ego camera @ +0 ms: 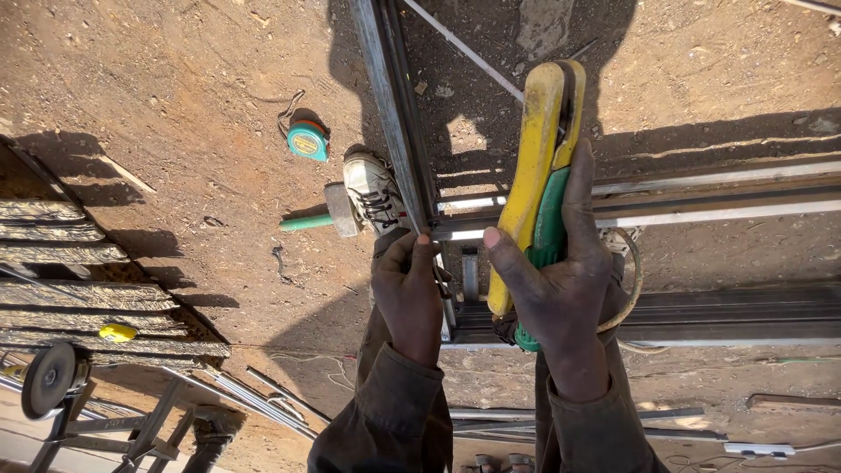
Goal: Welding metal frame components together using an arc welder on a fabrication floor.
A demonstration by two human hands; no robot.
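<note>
One steel frame [399, 114] of square tubes lies on the dirt ground [175, 105]; your right hand [561, 289] is clenched around one yellow-and-green tool [543, 166] held above the frame's joint. Your left hand [410, 293] is closed on the tube at that joint. On the ground: one cut-off saw [48, 378], one hammer [326, 215], one teal tape measure [307, 140].

Head camera, looking steeply down from above

One view only, worn on the person's head and facing the dirt ground [219, 105]; both hands sit close under the lens at lower centre, the metal frame [666, 206] runs beyond them, and the ground lies farther off
</note>
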